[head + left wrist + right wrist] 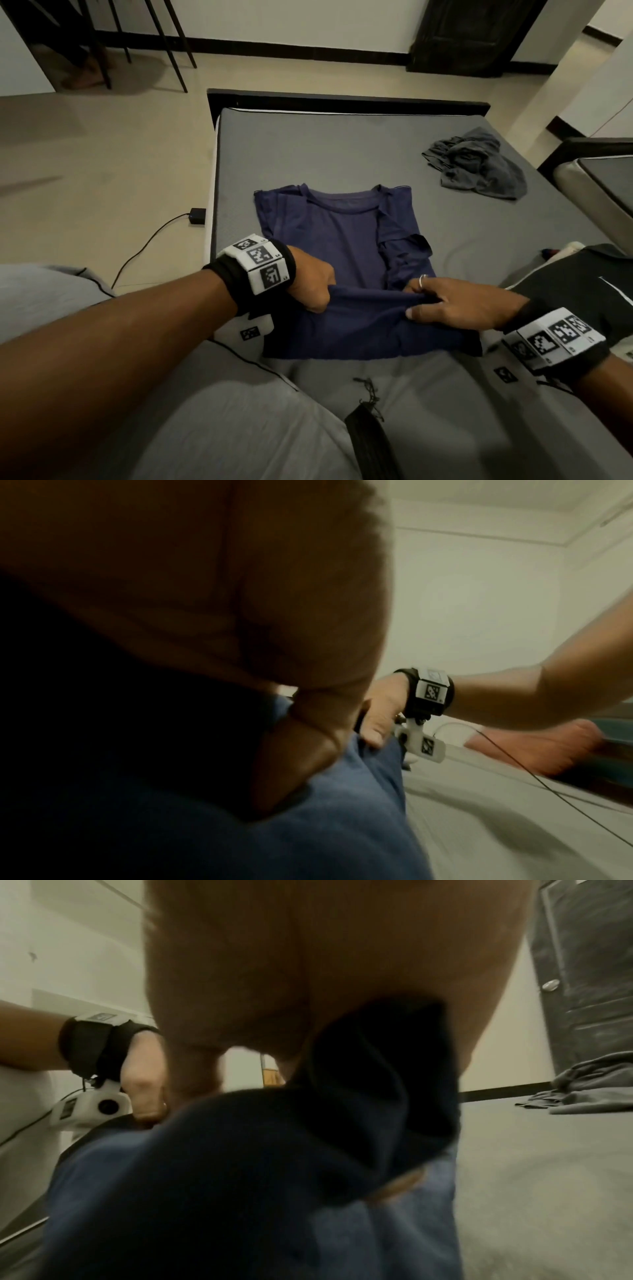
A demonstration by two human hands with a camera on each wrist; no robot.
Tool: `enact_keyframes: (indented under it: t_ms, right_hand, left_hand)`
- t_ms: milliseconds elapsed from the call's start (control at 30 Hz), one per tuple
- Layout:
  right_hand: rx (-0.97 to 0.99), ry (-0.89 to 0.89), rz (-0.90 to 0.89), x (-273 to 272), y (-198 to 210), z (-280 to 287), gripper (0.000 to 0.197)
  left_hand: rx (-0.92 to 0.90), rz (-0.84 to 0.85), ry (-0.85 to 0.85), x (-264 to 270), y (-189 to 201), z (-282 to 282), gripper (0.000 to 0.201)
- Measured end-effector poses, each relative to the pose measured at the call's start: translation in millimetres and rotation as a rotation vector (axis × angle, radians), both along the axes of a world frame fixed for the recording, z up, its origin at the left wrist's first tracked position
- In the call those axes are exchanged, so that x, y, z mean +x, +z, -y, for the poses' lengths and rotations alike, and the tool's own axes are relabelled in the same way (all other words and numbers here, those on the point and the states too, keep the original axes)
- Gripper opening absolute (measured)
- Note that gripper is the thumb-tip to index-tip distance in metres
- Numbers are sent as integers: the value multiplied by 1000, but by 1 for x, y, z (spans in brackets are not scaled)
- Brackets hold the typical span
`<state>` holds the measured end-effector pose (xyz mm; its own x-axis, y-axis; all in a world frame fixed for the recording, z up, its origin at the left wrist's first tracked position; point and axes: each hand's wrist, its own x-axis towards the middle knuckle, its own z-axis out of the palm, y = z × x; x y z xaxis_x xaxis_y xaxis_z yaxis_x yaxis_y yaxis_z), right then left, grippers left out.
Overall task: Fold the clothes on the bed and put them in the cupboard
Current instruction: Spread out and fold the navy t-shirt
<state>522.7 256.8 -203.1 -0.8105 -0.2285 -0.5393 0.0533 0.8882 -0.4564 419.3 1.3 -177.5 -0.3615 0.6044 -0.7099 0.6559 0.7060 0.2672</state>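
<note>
A navy blue T-shirt point(346, 240) lies on the grey bed point(342, 150), collar away from me, both sides folded inward. Its lower part is lifted off the mattress in a fold. My left hand point(315, 287) grips the left end of that fold with curled fingers. My right hand point(442, 301) pinches the right end, thumb under the cloth, a ring on one finger. In the left wrist view the blue shirt point(325, 818) hangs below my left hand point(301, 737), with my right hand point(377, 723) beyond. The right wrist view shows the shirt point(274, 1177) bunched in my right hand point(342, 988).
A crumpled grey garment point(479, 164) lies at the bed's far right. A black garment point(561, 277) lies at the right edge near my right wrist. A black charger with cable point(197, 216) sits on the floor left of the bed. A dark door point(472, 34) stands beyond.
</note>
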Motion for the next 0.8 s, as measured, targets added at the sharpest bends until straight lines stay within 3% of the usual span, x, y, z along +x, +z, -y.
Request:
enact_keyframes:
  t_ms: [67, 100, 200, 400, 533, 667, 800]
  right_hand:
    - [3, -5, -8, -6, 3, -12, 36]
    - [25, -5, -14, -9, 7, -15, 39]
    - [45, 49, -80, -24, 17, -27, 22]
    - [51, -8, -292, -80, 33, -47, 23]
    - [135, -11, -368, -138, 24, -65, 10]
    - [241, -28, -403, -190, 12, -77, 12]
    - [283, -45, -407, -224, 4, -82, 13]
  left_hand:
    - [36, 23, 59, -14, -1, 4, 26]
    - [53, 35, 95, -21, -1, 7, 27]
    - [88, -36, 146, -40, 1, 14, 28]
    - [184, -202, 236, -88, 6, 17, 24]
    - [265, -346, 301, -134, -2, 17, 13]
    - [250, -458, 369, -174, -23, 13, 27]
    - [250, -505, 418, -198, -40, 5, 26]
